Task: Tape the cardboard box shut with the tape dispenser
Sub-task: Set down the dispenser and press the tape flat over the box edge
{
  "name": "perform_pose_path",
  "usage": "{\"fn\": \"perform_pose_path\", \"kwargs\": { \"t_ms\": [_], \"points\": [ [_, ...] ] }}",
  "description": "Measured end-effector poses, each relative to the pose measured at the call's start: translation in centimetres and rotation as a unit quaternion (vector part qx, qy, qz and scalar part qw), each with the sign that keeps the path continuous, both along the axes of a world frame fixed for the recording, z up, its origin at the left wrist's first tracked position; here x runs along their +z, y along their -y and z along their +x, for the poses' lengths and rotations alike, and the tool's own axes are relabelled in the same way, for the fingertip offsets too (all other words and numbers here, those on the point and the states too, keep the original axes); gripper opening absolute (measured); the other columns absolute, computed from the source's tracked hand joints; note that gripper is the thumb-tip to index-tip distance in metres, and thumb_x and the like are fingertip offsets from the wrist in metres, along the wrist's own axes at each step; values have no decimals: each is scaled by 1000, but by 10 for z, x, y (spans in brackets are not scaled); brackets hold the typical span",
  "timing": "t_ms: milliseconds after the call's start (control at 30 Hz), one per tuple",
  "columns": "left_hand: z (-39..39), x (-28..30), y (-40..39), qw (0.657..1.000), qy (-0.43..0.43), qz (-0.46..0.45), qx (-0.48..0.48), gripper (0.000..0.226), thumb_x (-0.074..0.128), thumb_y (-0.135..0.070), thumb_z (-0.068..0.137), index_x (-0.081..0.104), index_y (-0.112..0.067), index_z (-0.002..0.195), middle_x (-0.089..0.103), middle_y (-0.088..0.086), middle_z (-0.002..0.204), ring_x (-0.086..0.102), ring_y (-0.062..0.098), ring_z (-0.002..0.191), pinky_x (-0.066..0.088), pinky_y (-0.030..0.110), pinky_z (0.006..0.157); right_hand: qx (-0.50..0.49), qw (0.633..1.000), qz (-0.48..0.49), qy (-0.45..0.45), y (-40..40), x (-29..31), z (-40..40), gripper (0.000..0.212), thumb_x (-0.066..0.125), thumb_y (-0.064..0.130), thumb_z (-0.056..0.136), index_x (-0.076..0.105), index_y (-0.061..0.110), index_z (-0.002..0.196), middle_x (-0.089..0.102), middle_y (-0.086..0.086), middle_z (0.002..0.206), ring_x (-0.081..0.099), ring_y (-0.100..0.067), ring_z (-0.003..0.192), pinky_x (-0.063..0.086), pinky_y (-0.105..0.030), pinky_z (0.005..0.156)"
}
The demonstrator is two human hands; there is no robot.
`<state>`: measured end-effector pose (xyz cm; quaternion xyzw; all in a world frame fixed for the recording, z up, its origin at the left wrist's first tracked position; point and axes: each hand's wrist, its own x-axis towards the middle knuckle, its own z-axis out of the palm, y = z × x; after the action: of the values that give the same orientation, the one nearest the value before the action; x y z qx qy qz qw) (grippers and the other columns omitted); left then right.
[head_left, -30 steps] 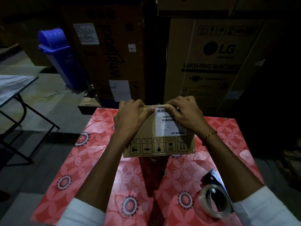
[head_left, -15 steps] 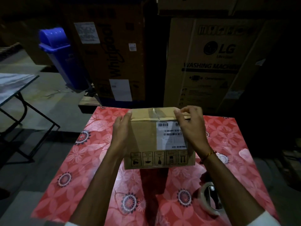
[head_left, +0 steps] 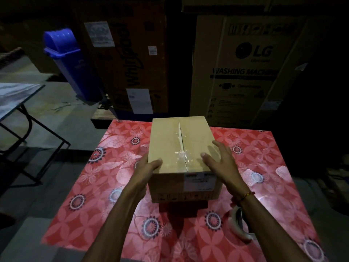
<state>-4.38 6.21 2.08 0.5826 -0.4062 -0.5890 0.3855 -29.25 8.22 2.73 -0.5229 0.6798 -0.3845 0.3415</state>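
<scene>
Tipped flat since the earlier frame, the cardboard box [head_left: 181,148] rests on the table [head_left: 98,186]. I see my left hand [head_left: 149,165] gripping its near corner, my right hand [head_left: 217,159] open on top. Flaps may spring apart: tape dispenser [head_left: 237,224] lies unheld.

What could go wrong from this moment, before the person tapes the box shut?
1. The cardboard box has a top seam that gapes slightly, with only crumpled clear tape on it; new tape may wrinkle if the flaps are not pressed together.
2. The right hand hovers open while only the left hand grips a corner, so the box may slide on the glossy tablecloth.
3. The tape dispenser lies under the right forearm, which might knock it.
</scene>
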Motion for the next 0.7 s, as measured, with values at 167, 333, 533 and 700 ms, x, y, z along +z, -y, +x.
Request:
{"fn": "perform_pose_path", "kwargs": {
  "t_ms": [167,333,533,700],
  "points": [
    [-10,-23,-25,998,51,-16,-17,47,60,-8,92,47,-34,129,65,-16,116,61,-3,101,48,19,76,42,989,82,-113,-15,-22,11,117,64,91,54,26,39,152,18,-1,152,43,-34,137,50,-49,105],
    [-15,-28,-27,980,186,-59,-28,64,75,-46,79,41,-36,131,61,-17,119,60,3,107,49,25,86,70,964,92,-240,-18,-25,18,118,64,87,62,14,39,158,-7,-2,169,18,-40,151,43,-57,105],
    [-21,-39,-23,920,380,-76,-62,118,52,-87,63,18,-16,150,37,11,150,39,30,136,43,48,105,4,960,108,-259,-1,-26,22,104,54,83,76,15,31,158,15,-10,164,29,-39,143,46,-52,99],
    [-40,-35,-26,844,513,-134,-81,102,32,-79,83,2,-15,156,-7,15,164,-4,31,151,5,46,121,-3,958,124,-260,9,-29,23,102,52,82,78,13,31,158,26,-12,158,38,-40,134,47,-46,90]
  ]
}}
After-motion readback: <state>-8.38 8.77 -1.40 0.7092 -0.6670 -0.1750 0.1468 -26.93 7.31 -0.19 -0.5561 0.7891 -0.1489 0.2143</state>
